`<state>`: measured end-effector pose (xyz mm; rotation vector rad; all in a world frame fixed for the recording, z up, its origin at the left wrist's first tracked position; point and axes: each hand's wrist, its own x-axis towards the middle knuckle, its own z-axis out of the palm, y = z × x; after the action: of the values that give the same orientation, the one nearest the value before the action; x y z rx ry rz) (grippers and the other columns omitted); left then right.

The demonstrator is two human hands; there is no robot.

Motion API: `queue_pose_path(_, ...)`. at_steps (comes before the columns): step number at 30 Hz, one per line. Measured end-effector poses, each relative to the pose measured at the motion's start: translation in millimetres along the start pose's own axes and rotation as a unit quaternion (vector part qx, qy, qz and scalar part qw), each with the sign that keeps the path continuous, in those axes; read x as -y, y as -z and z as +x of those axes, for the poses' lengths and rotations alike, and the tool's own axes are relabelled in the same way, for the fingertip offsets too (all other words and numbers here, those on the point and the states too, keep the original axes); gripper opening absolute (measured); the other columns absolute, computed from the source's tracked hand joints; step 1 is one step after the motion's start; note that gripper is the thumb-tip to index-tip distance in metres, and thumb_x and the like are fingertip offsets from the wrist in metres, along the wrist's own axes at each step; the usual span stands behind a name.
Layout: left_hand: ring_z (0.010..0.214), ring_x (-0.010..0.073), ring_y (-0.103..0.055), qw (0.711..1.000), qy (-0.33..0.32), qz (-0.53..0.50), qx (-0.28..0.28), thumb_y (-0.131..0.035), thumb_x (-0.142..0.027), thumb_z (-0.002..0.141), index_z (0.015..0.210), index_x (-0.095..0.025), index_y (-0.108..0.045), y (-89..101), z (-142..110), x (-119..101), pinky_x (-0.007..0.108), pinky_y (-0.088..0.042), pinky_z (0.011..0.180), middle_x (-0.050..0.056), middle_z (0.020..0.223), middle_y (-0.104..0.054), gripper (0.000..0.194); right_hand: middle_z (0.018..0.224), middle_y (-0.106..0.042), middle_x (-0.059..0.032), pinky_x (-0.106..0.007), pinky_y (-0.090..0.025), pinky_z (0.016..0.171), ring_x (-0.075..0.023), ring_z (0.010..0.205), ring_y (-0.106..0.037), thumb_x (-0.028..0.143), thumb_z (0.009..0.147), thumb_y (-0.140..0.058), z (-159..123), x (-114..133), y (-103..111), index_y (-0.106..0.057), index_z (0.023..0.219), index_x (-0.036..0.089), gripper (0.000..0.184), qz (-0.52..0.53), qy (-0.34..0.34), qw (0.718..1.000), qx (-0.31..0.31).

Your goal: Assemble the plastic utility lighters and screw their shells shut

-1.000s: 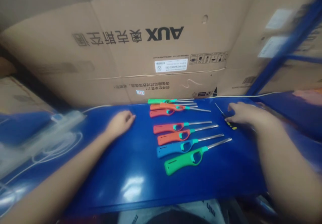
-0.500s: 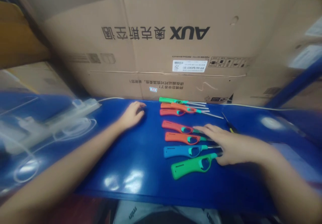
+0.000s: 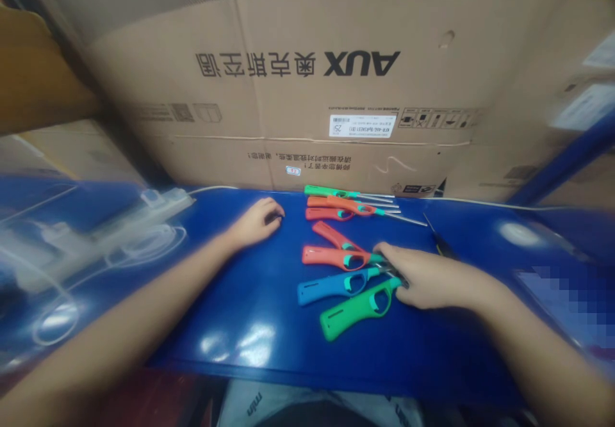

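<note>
Long-necked gas lighters lie on the blue tabletop with their handles toward the left. My right hand is closed around the metal tubes of the nearer group. That group has a green lighter, a blue lighter and two red-orange ones, the front red-orange lighter partly covering the rear red-orange lighter. Their tubes converge in the hand, mostly hidden by it. My left hand rests on the table left of the lighters, fingers curled in. A dark patch shows between its fingers; I cannot tell whether it is an object or shadow.
Behind the near group lie more lighters, with a green lighter rearmost. A thin dark-handled tool lies to the right. White power strips with cables are at left. A large cardboard box stands along the back.
My right hand has closed on the tubes of the near lighters and moved slightly left. Their handles have shifted left and fanned out, tubes drawn together. My left hand's fingers have curled in.
</note>
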<state>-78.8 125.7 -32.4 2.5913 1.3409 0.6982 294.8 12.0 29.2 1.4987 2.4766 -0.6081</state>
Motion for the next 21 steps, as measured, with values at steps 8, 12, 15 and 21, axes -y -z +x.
queue_pose_path(8,0.118,0.0294,-0.055,0.999,-0.035,0.014,0.005,-0.05,-0.037,0.094,0.113,-0.02,-0.066,3.4,-3.3,-16.8,0.049,-0.041,0.107,0.012,0.121,-0.064,0.03,0.113,-0.067,-0.0188,-0.033,-0.05,0.079,-0.0293,0.097,-0.067,0.022,0.08,-0.053,3.3,0.4,-5.5,-0.051,0.128,0.012,0.048,-0.012,0.014,0.999,-0.027)
queue_pose_path(12,0.134,0.0301,-0.049,0.993,-0.105,-0.008,0.059,-0.056,-0.052,0.094,0.139,-0.026,-0.055,0.0,-7.4,-44.1,0.048,-0.034,0.116,0.01,0.145,-0.056,0.052,0.133,-0.061,-0.0241,-0.037,-0.05,0.088,-0.0334,0.114,-0.064,0.025,0.082,-0.052,3.4,-1.4,-9.3,-0.044,0.141,0.01,0.062,-0.022,-0.006,1.0,-0.021)
queue_pose_path(15,0.146,0.0379,-0.037,0.98,-0.162,-0.033,0.107,-0.066,-0.067,0.083,0.154,-0.029,-0.038,-7.7,-10.8,-61.9,0.057,-0.024,0.122,0.013,0.16,-0.04,0.085,0.132,-0.062,-0.0216,-0.036,-0.049,0.088,-0.0332,0.114,-0.064,0.024,0.079,-0.055,4.0,0.9,-11.4,-0.055,0.127,0.013,0.049,-0.028,-0.007,0.999,-0.028)
queue_pose_path(21,0.15,0.0422,-0.029,0.976,-0.173,-0.032,0.126,-0.067,-0.07,0.081,0.16,-0.028,-0.028,-20.7,-13.4,-72.5,0.063,-0.021,0.122,0.016,0.164,-0.031,0.098,0.101,-0.071,-0.0123,-0.033,-0.045,0.069,-0.0302,0.089,-0.069,0.02,0.075,-0.055,6.9,11.3,-13.1,-0.06,0.094,0.019,0.019,-0.068,-0.026,0.996,-0.059)
